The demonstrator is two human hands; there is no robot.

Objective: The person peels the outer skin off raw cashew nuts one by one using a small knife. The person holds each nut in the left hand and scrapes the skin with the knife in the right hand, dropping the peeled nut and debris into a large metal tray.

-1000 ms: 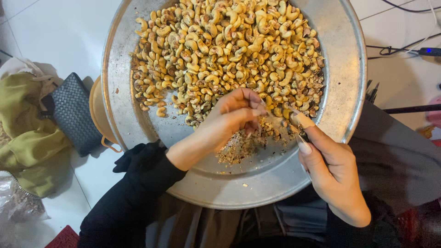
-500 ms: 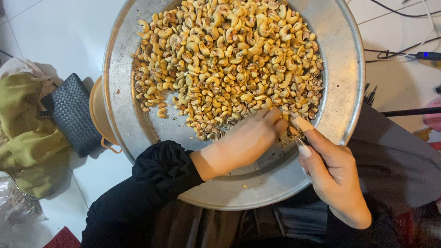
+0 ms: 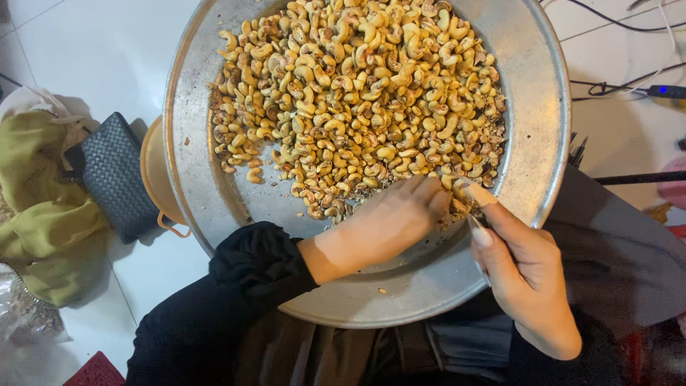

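Small blade [image 3: 476, 222] in right hand [image 3: 525, 275] points up-left toward cashews [image 3: 357, 93]

A dark woven pouch [image 3: 114, 175] is seen at nine o'clock on the white tiled floor [image 3: 93, 57], just beside an olive-green cloth [image 3: 36, 207]. A yellow bowl's rim [image 3: 151, 179] is partly hidden. Black cables [image 3: 614, 82] are laid at two o'clock. A clear bag [image 3: 25, 314] is seen at eight o'clock.

Left hand [image 3: 389, 221] curled palm-down, right hand [image 3: 525, 275] pinched, fingertips meeting
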